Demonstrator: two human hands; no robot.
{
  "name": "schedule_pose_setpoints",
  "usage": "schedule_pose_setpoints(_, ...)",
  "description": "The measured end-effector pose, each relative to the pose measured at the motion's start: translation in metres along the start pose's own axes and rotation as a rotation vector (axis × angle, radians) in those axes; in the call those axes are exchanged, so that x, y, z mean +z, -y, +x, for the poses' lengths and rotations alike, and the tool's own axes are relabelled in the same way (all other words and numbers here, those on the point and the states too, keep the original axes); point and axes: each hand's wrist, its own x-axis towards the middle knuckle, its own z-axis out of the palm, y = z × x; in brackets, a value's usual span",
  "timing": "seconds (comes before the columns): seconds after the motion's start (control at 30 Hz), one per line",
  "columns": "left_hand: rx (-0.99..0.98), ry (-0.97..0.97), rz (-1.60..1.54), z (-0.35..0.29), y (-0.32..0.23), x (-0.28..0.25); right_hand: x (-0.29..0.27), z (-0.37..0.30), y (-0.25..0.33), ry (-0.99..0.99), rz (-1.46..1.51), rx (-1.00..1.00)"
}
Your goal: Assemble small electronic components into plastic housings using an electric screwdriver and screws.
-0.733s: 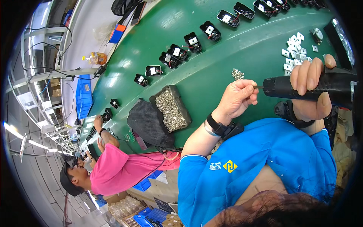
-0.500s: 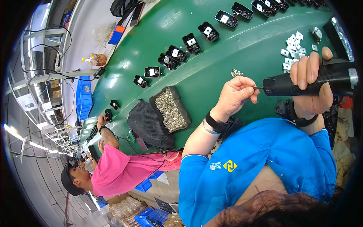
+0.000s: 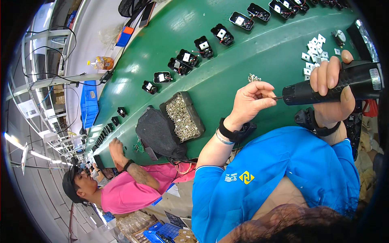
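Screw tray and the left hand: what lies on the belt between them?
In the head view, only bare green belt lies between the screw tray and the left hand. The small screw pile sits above the hand, outside that stretch.

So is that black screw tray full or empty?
Full: the black tray on the green table is heaped with small silvery screws nearly to its rim.

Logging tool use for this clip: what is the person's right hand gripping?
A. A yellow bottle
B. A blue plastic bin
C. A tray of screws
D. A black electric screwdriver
D: the right hand is wrapped around a black electric screwdriver, while the left hand pinches at the bit tip; the tray of screws lies apart on the green table.
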Motion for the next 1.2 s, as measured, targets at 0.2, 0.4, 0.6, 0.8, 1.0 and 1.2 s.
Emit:
schedule_pose_setpoints(0.2,0.172,0.044,0.378,-0.006,-0.006,-0.001,0.005,0.000,0.000,0.017,0.001,0.011)
schedule_pose_setpoints(0.4,0.387,-0.013,1.111,0.006,-0.055,-0.019,-0.003,-0.003,0.004,-0.008,-0.012,0.007)
schedule_pose_setpoints(0.6,0.365,-0.410,1.861,0.050,-0.075,-0.137,0.008,-0.001,0.007,-0.024,0.008,-0.012)
schedule_pose_setpoints(0.8,0.214,-0.213,1.798,0.065,-0.082,-0.150,0.000,-0.004,0.015,-0.023,-0.030,-0.029)
schedule_pose_setpoints(1.0,0.488,-0.323,1.599,0.025,-0.077,-0.084,-0.008,-0.003,0.024,-0.045,-0.015,-0.077)
schedule_pose_setpoints(1.2,0.423,-0.158,1.116,-0.017,-0.028,-0.013,-0.008,0.002,0.024,0.077,0.006,-0.097)
